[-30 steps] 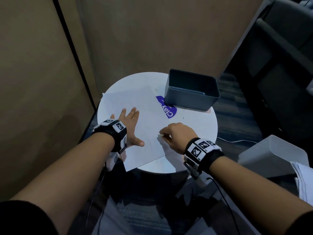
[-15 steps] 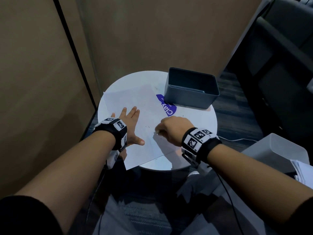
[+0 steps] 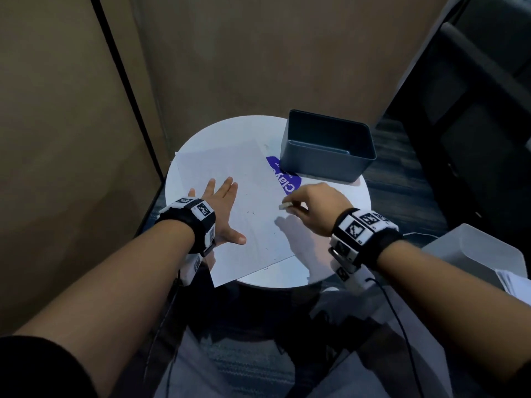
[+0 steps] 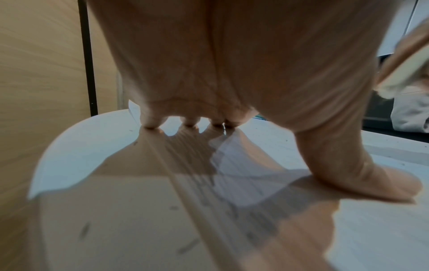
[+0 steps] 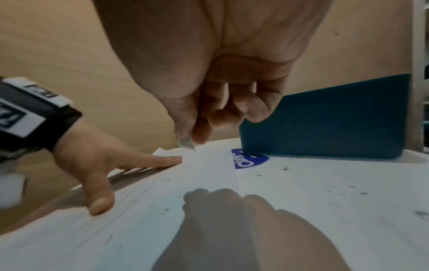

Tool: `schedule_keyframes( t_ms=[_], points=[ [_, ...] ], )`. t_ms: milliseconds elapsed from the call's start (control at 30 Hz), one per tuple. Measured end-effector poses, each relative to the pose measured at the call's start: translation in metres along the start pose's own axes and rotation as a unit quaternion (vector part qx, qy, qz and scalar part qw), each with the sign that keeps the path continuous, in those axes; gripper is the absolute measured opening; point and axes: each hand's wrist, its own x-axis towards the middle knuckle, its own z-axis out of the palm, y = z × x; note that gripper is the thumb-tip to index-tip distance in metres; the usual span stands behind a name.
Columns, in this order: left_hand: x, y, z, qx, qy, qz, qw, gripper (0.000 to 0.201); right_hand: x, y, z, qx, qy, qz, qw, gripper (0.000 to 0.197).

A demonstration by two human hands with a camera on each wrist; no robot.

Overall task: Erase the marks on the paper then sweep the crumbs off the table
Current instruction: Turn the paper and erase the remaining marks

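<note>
A white sheet of paper [image 3: 247, 202] lies on the round white table [image 3: 344, 208], its near corner hanging over the edge. Small dark eraser crumbs [image 3: 254, 211] are scattered on the paper and table. My left hand [image 3: 222, 211] lies flat on the paper's left part, fingers spread and straight [image 5: 97, 165]. My right hand [image 3: 310, 206] pinches a small white eraser [image 3: 284, 206] between thumb and fingertips, lifted a little above the paper's right edge [image 5: 185, 143]. The eraser's tip also shows at the left wrist view's right edge [image 4: 403, 77].
A dark grey open bin [image 3: 327, 147] stands at the table's back right, beside a purple round sticker [image 3: 283, 175]. A wooden wall panel [image 3: 71, 139] is close on the left. A pale plastic box [image 3: 482, 248] sits low at the right, dark furniture behind it.
My right hand has moved away from me along the paper's right side and lifted the eraser off the sheet. The left hand has stayed flat on the paper.
</note>
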Motion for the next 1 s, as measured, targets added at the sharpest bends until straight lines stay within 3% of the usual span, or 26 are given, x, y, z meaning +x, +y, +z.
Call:
schedule_keyframes(
  t_ms=[200, 433, 600, 900, 1000],
  points=[
    [-0.002, 0.001, 0.001, 0.008, 0.013, -0.002, 1.0, 0.144, 0.02, -0.023, 0.022, -0.062, -0.071, 0.0, 0.996, 0.021],
    [-0.005, 0.0, 0.001, -0.005, -0.002, -0.004, 1.0, 0.146, -0.016, -0.014, 0.017, -0.117, -0.188, -0.034, 0.975, 0.027],
    [-0.005, 0.002, -0.002, 0.004, 0.005, 0.0, 1.0, 0.145, 0.007, -0.005, 0.004, -0.08, -0.062, 0.007, 0.995, 0.024],
    [-0.005, 0.001, -0.001, -0.009, -0.001, 0.005, 1.0, 0.147, -0.002, -0.009, 0.017, -0.144, -0.154, -0.027, 0.977, 0.025],
    [-0.006, 0.0, 0.0, -0.004, -0.005, 0.003, 1.0, 0.148, 0.006, -0.006, 0.007, -0.13, -0.099, -0.024, 0.986, 0.023]
  ],
)
